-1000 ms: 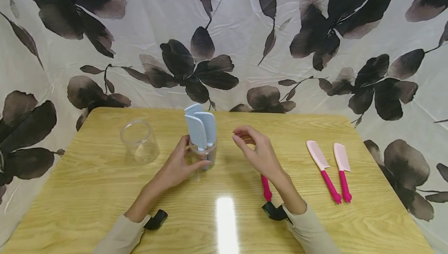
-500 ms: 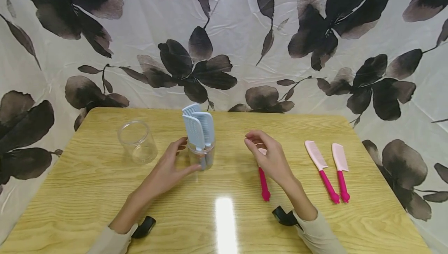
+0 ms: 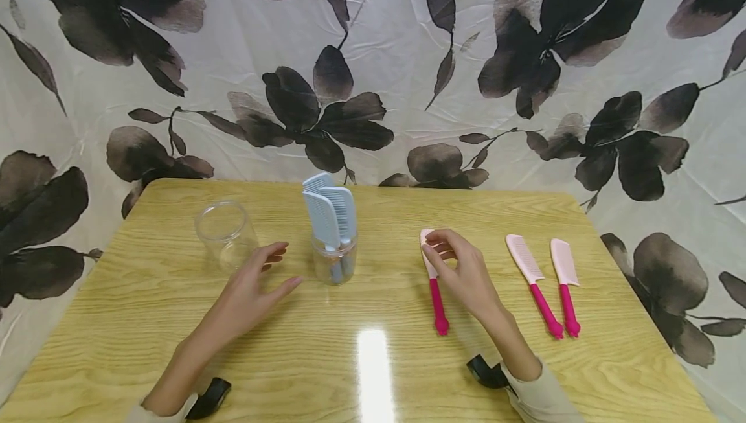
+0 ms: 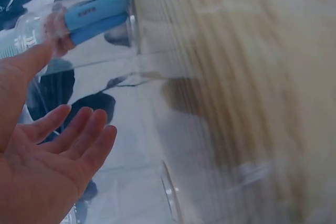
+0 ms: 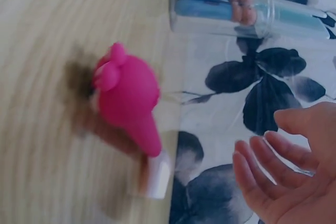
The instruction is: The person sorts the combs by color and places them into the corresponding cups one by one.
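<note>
Several light blue combs (image 3: 332, 216) stand heads up in a clear jar (image 3: 345, 267) at the table's middle; their blue handles (image 4: 97, 19) show through its wall in the left wrist view. My left hand (image 3: 247, 293) is left of that jar, thumb and fingers spread apart, holding nothing. It overlaps the lower edge of a second clear jar (image 3: 224, 232), which has nothing in it. Over a pink comb (image 3: 436, 300) hovers my right hand (image 3: 463, 271), fingers loosely bent and hiding part of the comb's head. That comb's handle end (image 5: 128, 90) looms large in the right wrist view.
Two more pink combs (image 3: 546, 306) (image 3: 569, 306) with darker pink handles lie side by side at the right of the wooden table (image 3: 291, 371). Behind the table's far edge hangs a floral cloth (image 3: 408, 73). A light glare marks the table's front middle.
My left hand has let go of the jar of blue combs and moved left, toward the other jar. My right hand has shifted right over the nearest pink comb, uncovering its handle.
</note>
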Available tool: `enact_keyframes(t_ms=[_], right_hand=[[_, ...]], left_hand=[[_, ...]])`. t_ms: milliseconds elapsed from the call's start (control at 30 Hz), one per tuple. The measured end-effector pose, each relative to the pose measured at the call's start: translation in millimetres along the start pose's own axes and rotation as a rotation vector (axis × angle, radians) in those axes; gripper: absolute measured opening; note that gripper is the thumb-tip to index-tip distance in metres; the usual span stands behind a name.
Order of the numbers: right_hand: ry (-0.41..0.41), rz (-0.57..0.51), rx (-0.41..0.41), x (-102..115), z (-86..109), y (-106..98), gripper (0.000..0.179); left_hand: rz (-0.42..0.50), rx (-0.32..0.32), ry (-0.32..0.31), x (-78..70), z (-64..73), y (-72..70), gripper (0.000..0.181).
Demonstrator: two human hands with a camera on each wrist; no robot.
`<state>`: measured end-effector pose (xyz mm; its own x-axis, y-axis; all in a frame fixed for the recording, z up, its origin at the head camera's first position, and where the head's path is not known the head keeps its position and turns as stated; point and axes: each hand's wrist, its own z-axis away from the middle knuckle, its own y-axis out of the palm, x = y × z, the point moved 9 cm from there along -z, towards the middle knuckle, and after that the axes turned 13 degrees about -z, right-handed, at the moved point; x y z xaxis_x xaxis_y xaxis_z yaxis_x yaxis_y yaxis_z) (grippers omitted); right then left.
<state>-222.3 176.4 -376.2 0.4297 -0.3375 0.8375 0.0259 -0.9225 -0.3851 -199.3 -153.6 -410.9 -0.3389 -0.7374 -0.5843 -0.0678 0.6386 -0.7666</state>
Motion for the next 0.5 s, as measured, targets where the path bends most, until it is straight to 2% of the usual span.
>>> enact_keyframes(t_ms=[200,500], right_hand=[[0.006,0.063,-0.010,-8.4,7.3,-5.1,0.024],[0.004,0.169,-0.014,-15.8,17.2,-8.2,0.026]], left_hand=[[-0.038,-0.083,0.014,5.1,9.5,-14.9,0.053],[-0.070,-0.187,-0.047,21.1,22.5,-35.2,0.042]])
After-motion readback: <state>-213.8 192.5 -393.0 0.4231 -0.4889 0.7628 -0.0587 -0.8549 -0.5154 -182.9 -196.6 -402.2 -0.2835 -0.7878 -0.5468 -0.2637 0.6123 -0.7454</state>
